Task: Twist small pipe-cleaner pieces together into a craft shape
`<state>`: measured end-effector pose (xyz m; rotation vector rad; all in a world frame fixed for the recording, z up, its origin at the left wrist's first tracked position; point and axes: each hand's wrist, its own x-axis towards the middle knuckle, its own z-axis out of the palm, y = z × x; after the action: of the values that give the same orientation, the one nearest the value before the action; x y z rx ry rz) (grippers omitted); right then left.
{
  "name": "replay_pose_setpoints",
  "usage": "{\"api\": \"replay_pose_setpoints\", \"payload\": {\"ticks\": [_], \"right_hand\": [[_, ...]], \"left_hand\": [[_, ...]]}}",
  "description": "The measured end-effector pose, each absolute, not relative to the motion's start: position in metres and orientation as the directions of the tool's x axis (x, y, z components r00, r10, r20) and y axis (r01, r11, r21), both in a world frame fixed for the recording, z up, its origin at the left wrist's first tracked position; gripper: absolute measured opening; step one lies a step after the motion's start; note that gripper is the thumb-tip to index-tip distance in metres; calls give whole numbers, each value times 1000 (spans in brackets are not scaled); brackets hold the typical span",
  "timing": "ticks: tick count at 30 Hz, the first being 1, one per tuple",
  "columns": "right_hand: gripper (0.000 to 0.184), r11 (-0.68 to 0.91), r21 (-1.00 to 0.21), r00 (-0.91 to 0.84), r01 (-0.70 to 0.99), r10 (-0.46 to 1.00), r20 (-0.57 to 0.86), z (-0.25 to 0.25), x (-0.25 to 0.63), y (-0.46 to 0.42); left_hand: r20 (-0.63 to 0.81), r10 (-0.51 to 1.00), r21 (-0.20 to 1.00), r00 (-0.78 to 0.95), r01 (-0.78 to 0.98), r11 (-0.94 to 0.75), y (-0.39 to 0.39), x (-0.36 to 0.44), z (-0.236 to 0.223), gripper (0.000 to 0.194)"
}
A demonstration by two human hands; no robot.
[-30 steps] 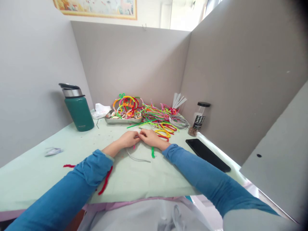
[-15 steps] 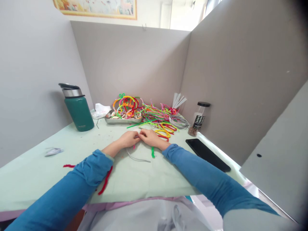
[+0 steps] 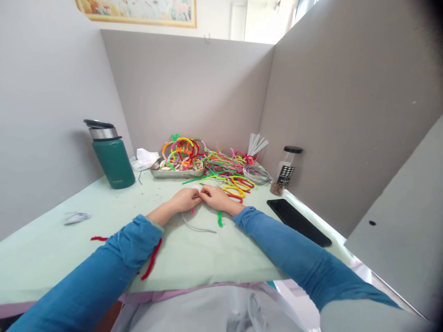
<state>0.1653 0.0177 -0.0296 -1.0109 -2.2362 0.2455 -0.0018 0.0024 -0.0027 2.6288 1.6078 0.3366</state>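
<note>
- Two bare hands in rolled blue sleeves (image 3: 134, 240) meet over a pale green table (image 3: 221, 263).
- The left hand (image 3: 185, 201) has its fingers drawn into a narrow pinch on a small piece (image 3: 196, 197), which shows only as a purplish sliver between the two sets of fingertips.
- The right hand (image 3: 214, 198) has its fingers bent and close together, tips meeting the left's; whether they grip the piece too, I cannot tell.
- A thin grey wire (image 3: 200, 230) curves over the table on the near side of the fingers; its upper end goes out of sight by the left hand.
- A pink stub (image 3: 193, 210) pokes out below the left fingers, and a green stub (image 3: 219, 219) lies below the right hand.
- Red strips (image 3: 151, 263) lie by the left sleeve, nearer the person than the fingers.
- Just beyond the right fingers are yellow and red loops (image 3: 234, 191); behind those, a tangle of coloured stems (image 3: 224, 162) and a wire coil (image 3: 258, 176).
- Straight beyond the fingers, slightly left, a metal tray (image 3: 178, 174) holds small pieces and bright loops.
- Far left of the fingers stands a green bottle (image 3: 113, 163); well right, a jar (image 3: 284, 173) and a black phone (image 3: 299, 222).
</note>
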Motion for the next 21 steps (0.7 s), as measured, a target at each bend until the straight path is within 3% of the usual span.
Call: {"api": "replay_pose_setpoints", "payload": {"ticks": [21], "right_hand": [[14, 687, -409, -482, 601, 719, 500, -31, 166, 19]], "left_hand": [[187, 881, 133, 435, 877, -462, 3, -2, -5, 29]]}}
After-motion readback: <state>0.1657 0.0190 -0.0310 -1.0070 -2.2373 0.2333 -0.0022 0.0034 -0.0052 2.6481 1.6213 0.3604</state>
